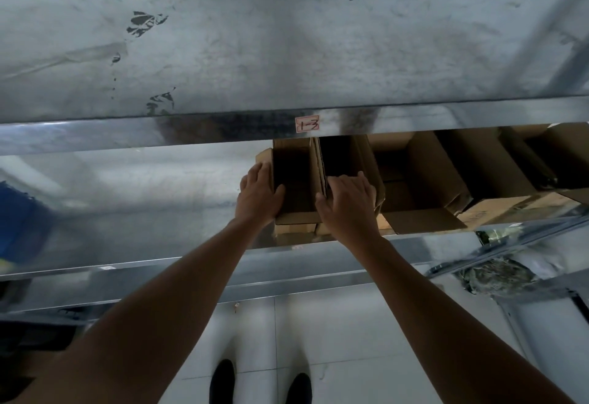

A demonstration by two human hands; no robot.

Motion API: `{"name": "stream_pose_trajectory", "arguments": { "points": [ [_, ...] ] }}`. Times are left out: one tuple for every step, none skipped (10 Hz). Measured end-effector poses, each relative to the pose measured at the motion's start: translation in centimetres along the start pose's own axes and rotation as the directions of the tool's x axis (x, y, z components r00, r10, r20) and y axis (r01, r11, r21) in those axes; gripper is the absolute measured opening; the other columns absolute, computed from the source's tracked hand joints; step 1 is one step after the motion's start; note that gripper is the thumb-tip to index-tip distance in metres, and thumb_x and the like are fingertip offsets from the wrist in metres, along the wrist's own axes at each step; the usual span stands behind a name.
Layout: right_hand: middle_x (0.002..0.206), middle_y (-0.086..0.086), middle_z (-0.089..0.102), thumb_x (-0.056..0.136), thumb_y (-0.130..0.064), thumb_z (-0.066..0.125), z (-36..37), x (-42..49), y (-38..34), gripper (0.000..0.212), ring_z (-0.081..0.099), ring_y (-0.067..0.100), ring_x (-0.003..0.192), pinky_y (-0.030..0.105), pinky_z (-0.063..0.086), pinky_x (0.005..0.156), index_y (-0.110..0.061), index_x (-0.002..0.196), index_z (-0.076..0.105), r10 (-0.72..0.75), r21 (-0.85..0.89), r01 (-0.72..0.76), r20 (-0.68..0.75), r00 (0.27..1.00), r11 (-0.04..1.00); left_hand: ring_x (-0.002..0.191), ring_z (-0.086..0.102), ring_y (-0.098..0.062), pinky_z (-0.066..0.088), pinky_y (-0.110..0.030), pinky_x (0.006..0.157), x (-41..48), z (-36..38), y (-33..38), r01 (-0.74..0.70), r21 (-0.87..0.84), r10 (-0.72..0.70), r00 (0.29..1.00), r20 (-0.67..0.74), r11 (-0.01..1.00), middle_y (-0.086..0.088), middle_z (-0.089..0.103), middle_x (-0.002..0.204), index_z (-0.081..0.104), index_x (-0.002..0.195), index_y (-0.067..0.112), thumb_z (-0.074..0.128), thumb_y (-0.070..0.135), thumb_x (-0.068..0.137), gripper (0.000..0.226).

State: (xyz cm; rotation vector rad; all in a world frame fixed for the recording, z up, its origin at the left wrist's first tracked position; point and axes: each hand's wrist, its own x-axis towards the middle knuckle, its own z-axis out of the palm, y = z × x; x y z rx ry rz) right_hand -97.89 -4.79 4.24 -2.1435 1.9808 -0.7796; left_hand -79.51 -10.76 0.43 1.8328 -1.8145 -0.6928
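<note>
Grip taken on open cardboard box (298, 216)
My left hand (258, 194) and right hand (350, 204) curl over its side walls; pulling it off the metal shelf (178, 265) remains, I judge.

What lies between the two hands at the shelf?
In the head view, only the dark inside of the open box lies there: the left hand grips its left wall, the right hand holds its right wall.
</note>
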Motion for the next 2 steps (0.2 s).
{"name": "stream_pose_trajectory", "arguments": {
  "points": [
    [0.116,0.013,0.068,0.096,-0.035,0.051,-0.36,0.24,-0.05,0.045,0.058,0.031,0.123,0.041,0.017,0.120,-0.005,0.128,0.062,0.006,0.044,-0.007,0.032,0.999,0.999,0.145,0.026,-0.030,0.034,-0.052,0.113,-0.20,-0.65,0.27,0.005,0.036,-0.006,1.000,0.014,0.999,0.000,0.023,0.162,0.024,0.155,0.022,0.045,0.043,0.102,0.060],
    [0.132,0.016,0.059,0.096,-0.039,0.044,-0.88,0.69,-0.73,0.054,0.046,0.033,0.138,0.046,0.021,0.122,-0.005,0.136,0.055,-0.027,0.107,0.026,0.008,1.000,0.994,0.147,0.023,-0.027,0.033,-0.053,0.113,-0.46,-1.43,-0.41,-0.014,0.088,0.014,1.000,-0.006,0.996,0.003,0.023,0.162,0.030,0.150,0.024,0.041,0.048,0.102,0.055]
  ]
}}
